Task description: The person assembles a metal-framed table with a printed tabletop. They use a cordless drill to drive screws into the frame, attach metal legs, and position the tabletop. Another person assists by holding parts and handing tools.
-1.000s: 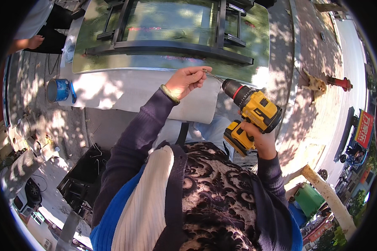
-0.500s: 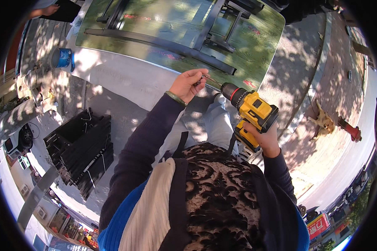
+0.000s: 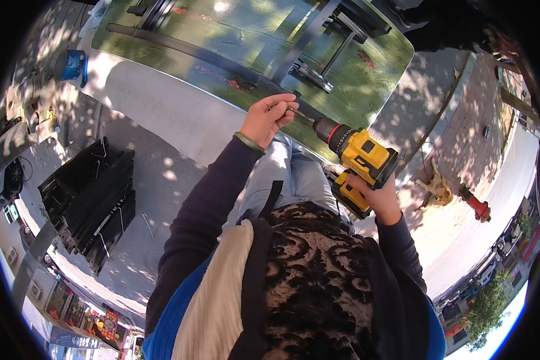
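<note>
My right hand grips a yellow and black cordless drill by its handle, the chuck angled up and to the left. A thin bit sticks out of the chuck. My left hand wears a green bangle, and its thumb and fingers are pinched at the bit's far end. A small metal piece seems to be between them, too hidden to name. Both hands are over the near edge of a glossy green patterned tabletop. Black metal bars of a frame lie across it.
Under the tabletop is a pale sheet, with a blue tub at its left end. A stack of black frames stands on the ground at left. At right are a dog and a red hydrant. Someone in dark clothes stands at far right.
My legs are nearer the tabletop, and the surroundings have shifted left in view. The drill and both hands keep about the same position to each other, the left fingers still at the bit's end.
</note>
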